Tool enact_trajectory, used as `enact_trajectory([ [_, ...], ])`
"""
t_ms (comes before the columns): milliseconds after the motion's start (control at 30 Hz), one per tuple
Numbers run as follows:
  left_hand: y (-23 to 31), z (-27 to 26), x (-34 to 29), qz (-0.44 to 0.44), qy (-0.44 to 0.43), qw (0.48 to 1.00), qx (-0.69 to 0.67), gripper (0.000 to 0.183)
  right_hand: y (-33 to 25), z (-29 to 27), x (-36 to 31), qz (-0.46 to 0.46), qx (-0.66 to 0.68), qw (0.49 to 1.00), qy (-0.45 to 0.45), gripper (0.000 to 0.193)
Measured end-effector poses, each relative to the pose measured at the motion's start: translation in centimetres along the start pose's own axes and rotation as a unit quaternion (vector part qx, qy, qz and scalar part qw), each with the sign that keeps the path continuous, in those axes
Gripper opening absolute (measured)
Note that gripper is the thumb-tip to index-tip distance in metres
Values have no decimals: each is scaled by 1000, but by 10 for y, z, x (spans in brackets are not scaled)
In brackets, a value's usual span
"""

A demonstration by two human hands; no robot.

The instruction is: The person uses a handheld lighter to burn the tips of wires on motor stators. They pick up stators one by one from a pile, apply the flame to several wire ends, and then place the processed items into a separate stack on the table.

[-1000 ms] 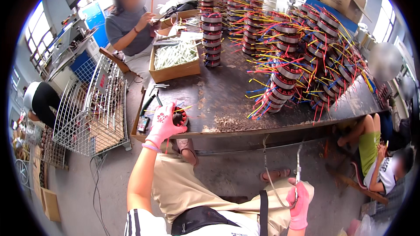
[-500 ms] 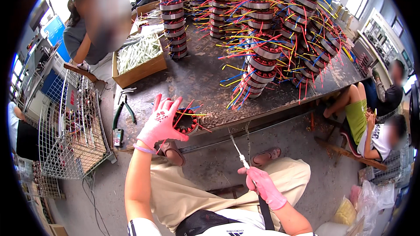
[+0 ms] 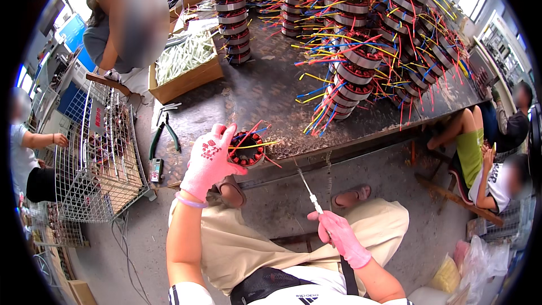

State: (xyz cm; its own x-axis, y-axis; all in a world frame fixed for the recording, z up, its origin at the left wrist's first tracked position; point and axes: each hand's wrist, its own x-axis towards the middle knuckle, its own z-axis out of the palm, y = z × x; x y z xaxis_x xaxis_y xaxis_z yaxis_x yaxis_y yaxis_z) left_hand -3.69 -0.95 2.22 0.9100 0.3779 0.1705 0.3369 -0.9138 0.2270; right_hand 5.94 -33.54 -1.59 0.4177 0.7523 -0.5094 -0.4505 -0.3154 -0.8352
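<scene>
- Stator core (image 3: 247, 148), a round wound motor part with red, yellow and orange leads fanning out, sits at the near edge of the dark workbench (image 3: 265, 87), cupped by the left hand (image 3: 208, 161) in a pink glove; the fingers curl around its left side and pin it to the bench.
- The right hand (image 3: 339, 236), also in a pink glove, is closed around the handle of a thin white-tipped needle tool (image 3: 309, 191) above the lap, its tip aimed up toward the core but well apart from it.
- Judged from here, the work goes best if the core is kept flat and steady while the tool is guided in between the leads, not through them.
- Green-handled pliers (image 3: 164, 135) lie just left of the left hand.
- Further back, stacks of finished cores (image 3: 361, 62) trail coloured wires, beside a cardboard box (image 3: 186, 70).
</scene>
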Motion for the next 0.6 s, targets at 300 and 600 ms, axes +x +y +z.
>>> enact_trajectory([
  [300, 1, -2, 1, -33, -66, 997, -15, 88, 8, 4, 1, -5, 29, 999, -14, 30],
  [600, 17, 29, 5, 33, 31, 999, 28, 103, 20, 5, 4, 13, 58, 998, -6, 32],
])
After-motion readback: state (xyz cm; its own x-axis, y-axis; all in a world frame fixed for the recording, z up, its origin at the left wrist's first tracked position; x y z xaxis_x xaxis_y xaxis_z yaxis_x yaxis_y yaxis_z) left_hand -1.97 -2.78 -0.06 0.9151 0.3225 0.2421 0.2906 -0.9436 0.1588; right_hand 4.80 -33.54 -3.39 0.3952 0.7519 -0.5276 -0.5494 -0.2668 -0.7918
